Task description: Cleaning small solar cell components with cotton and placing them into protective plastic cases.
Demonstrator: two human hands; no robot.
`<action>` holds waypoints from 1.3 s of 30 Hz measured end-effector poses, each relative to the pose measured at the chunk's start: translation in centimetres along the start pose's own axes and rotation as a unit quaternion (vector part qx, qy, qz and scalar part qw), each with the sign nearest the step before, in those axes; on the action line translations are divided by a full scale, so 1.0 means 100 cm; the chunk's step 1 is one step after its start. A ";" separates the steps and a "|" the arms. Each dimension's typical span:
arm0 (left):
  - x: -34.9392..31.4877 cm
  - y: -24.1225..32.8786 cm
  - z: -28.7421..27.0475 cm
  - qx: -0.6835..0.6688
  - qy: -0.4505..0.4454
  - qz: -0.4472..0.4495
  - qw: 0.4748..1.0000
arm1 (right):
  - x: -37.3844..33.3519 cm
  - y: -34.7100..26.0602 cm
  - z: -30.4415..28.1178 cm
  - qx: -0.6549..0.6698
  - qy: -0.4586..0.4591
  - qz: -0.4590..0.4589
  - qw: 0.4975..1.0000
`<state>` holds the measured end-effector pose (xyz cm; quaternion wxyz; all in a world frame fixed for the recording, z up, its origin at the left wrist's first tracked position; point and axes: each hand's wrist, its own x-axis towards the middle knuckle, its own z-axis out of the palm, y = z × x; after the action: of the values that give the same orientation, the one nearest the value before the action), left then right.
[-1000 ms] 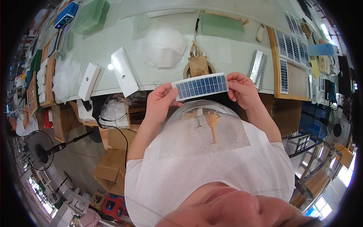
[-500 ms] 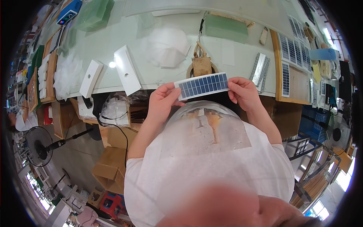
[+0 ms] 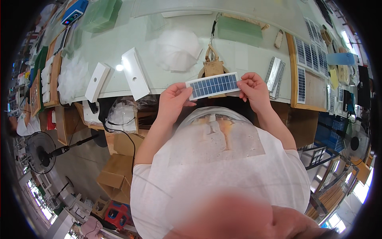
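Observation:
A small solar panel (image 3: 213, 86), dark blue with pale grid lines and a white border, is held up between my two hands at the table's front edge. My left hand (image 3: 176, 98) pinches its left end, thumb on top. At the other end, the fingers of my right hand (image 3: 252, 88) grip the right edge. The panel tilts slightly, its right end farther from me. Just behind it stands a tan, block-shaped tool (image 3: 213, 68) with a cable running back across the table.
Two white slotted strips (image 3: 135, 75) (image 3: 97, 82) lie to the left, near crumpled white sheeting (image 3: 73, 79). A white sheet pile (image 3: 178, 49) and a green block (image 3: 240, 31) sit farther back. Metal strips (image 3: 274, 75) and a wooden tray (image 3: 317, 101) of solar panels are on the right.
The solar panel's right end has moved slightly left and away from me, together with my right hand. Both hands keep their hold on it.

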<state>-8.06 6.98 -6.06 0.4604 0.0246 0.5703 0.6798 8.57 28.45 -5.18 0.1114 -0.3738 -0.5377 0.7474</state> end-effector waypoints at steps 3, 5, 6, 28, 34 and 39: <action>0.006 0.002 0.001 0.041 0.017 0.000 0.999 | 0.005 0.000 -0.002 -0.014 0.014 -0.011 1.000; 0.010 0.008 0.005 0.070 0.021 -0.006 0.997 | 0.008 -0.002 -0.005 -0.008 0.018 -0.020 1.000; 0.013 0.010 0.007 0.098 0.024 -0.011 0.995 | 0.007 -0.002 -0.006 -0.007 0.017 -0.019 1.000; 0.006 0.008 0.023 0.287 0.047 0.275 0.916 | -0.033 -0.025 -0.104 0.018 0.034 -0.005 0.999; -0.003 -0.001 0.019 0.232 0.023 0.268 0.935 | -0.077 -0.019 -0.212 0.068 0.300 -0.158 0.938; -0.002 -0.003 0.028 0.222 -0.010 0.260 0.940 | -0.066 0.007 -0.237 -0.041 0.403 -0.139 0.904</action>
<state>-6.21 8.87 -5.21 0.2565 0.2803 0.6759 0.6315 29.41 41.51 -6.27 0.4058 -0.5687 -0.5235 0.4877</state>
